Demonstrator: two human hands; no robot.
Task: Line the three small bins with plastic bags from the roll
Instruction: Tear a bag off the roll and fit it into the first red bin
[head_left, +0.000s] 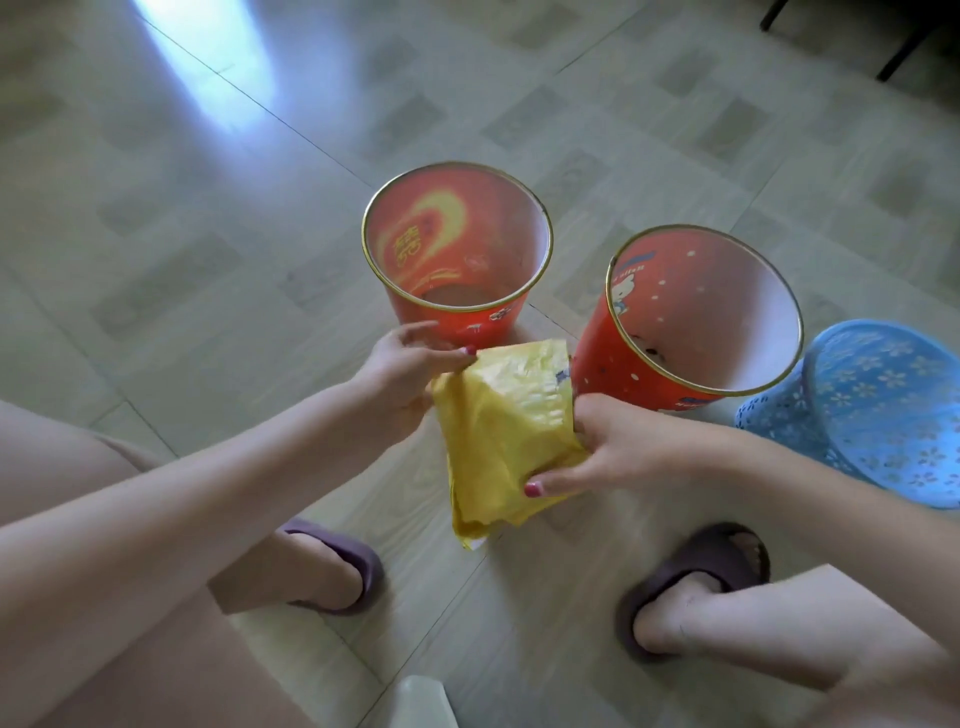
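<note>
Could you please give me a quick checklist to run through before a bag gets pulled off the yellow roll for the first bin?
1. Yellow bag roll in hand: ok, the right hand grips its side.
2. Loose end found: cannot tell; the left hand pinches the top edge.
3. Left red bin upright and unlined: ok.
4. Right red bin unlined: ok, though it appears tilted.
5. Blue bin unlined: cannot tell, its inside is hardly visible.
6. Bins within reach: ok, all three stand close ahead of the slippers.

Both grips curled, pinching.
</note>
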